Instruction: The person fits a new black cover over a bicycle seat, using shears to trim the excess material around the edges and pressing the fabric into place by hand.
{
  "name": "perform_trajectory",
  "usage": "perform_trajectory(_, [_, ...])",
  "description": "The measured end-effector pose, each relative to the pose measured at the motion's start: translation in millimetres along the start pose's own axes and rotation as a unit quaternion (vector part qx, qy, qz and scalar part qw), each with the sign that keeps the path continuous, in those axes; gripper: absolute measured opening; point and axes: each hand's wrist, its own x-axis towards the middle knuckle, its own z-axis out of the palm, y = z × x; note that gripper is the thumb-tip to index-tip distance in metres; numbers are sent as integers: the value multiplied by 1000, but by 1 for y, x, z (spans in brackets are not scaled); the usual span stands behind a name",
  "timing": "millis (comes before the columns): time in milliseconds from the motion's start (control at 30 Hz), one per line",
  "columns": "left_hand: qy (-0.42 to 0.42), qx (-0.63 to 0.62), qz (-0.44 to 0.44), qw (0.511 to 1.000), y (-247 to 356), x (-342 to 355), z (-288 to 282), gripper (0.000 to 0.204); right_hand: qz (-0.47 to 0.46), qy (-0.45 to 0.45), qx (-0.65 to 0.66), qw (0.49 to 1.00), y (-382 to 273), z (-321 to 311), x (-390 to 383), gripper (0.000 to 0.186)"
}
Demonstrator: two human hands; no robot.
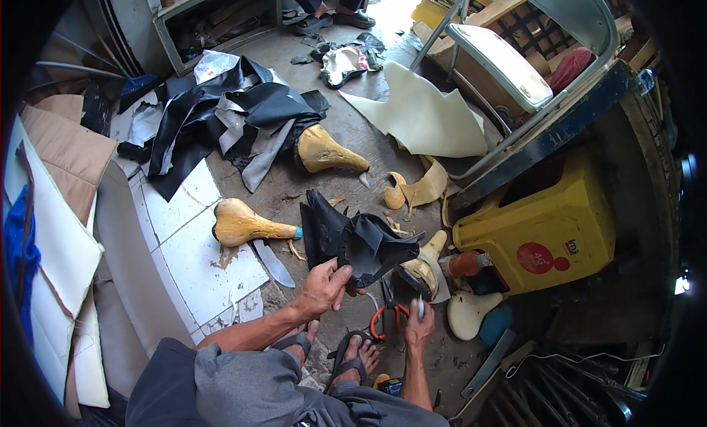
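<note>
Our left fingers (341, 277) grip the floppy black piece (368, 244) over the floor (383, 158); our right fingers (426, 325) close around a small pale thing (420, 309). The black piece looks partly shaped, but two yellow seats (247, 224) lie bare, not yet covered.

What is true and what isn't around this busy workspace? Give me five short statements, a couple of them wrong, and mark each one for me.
1. The left hand holds black material. True.
2. The orange-handled scissors are in the right hand. False: the orange-handled scissors lie on the floor; the right hand holds a small pale object, too small to identify.
3. The yellow stool lies on its side. True.
4. The knife blade rests on the yellow stool. False: the knife blade lies at the edge of the white tiles.
5. Another person's feet show near the top. True.
</note>
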Motion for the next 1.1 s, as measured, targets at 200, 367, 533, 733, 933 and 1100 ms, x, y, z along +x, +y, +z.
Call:
perform_trajectory(200, [-5, -4, -5, 1000, -6, 1, -7, 36, 45, 82, -258, 962, 109, -24, -37, 34])
perform_trajectory(367, [-9, -21, -10, 1000, -5, 2, -3, 35, 79, 175, -363, 912, 93, -32, -42, 35])
perform_trajectory(533, [-25, -7, -29, 999, -6, 4, 5, 34, 53, 13, -10, 998, 10, -31, -5, 47])
perform_trajectory(733, [-46, 11, -37, 998, -5, 3, 12, 32, 227, -240, 443, 833, -114, -7, 28, 41])
perform_trajectory(933, [-88, 60, 8, 994, -10, 0, 13, 30, 270, -192, 528, 782, -117, 16, 21, 25])
perform_trajectory(1100, [-101, 8, -42, 994, 0, -2, 6, 36, 290, -129, 499, 806, -127, 13, 27, 22])
